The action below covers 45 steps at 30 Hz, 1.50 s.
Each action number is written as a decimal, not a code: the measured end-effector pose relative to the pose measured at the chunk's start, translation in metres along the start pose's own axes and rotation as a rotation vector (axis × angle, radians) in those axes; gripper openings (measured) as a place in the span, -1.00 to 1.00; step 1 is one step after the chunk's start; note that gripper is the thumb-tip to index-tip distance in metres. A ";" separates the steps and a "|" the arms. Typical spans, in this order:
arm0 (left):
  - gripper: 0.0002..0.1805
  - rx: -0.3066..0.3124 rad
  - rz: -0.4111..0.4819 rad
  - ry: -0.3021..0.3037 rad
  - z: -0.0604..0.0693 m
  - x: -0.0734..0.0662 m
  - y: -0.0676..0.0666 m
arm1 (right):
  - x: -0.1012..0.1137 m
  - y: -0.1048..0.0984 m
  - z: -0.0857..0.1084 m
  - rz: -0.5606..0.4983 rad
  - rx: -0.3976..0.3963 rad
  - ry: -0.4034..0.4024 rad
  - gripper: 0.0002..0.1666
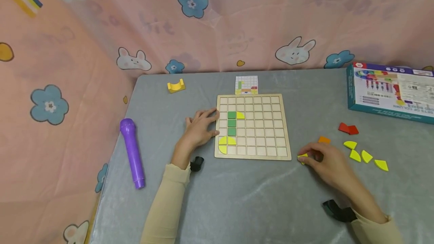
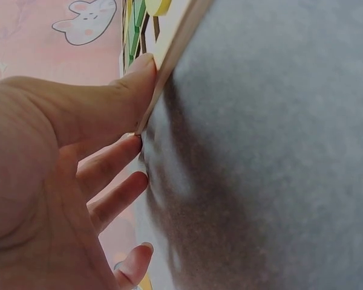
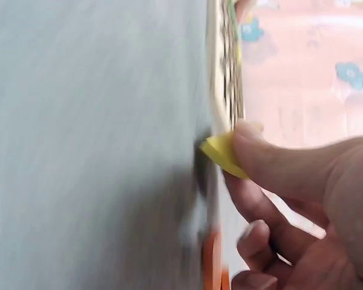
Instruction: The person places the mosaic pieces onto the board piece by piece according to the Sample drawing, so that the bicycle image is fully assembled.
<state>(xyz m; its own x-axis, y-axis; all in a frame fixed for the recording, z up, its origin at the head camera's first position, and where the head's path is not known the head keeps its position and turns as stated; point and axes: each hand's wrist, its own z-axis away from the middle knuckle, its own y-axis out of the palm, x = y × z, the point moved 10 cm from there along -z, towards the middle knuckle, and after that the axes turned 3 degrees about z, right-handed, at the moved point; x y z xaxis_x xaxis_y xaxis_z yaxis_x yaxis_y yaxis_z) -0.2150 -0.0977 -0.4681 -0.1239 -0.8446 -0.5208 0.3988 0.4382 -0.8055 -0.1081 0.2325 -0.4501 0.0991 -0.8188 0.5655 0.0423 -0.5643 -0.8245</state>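
A wooden grid board lies flat in the middle of the table. It holds several green squares in a column and several yellow quarter-circle pieces, one beside the top green square. My left hand touches the board's left edge with thumb and fingertips, the fingers fairly straight, as the left wrist view also shows. Just off the board's lower right corner, my right hand pinches a yellow quarter-circle piece between thumb and finger. A small pattern card touches the board's far edge.
Right of the right hand lie loose yellow quarter-circles and red pieces; an orange piece sits beside its knuckles. A game box stands far right. At left are a purple microphone and a yellow block.
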 end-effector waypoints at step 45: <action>-0.24 -0.007 -0.022 -0.027 -0.002 0.001 0.000 | 0.123 0.096 -0.064 -0.172 0.091 -0.050 -0.80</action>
<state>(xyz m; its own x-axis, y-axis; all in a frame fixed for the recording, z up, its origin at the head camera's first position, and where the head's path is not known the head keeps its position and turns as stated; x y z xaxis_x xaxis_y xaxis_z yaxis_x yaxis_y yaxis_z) -0.2173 -0.0979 -0.4694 -0.1083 -0.8621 -0.4950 0.3900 0.4212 -0.8188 -0.1552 0.0707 -0.4585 0.1319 -0.7034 0.6984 0.1521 -0.6819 -0.7155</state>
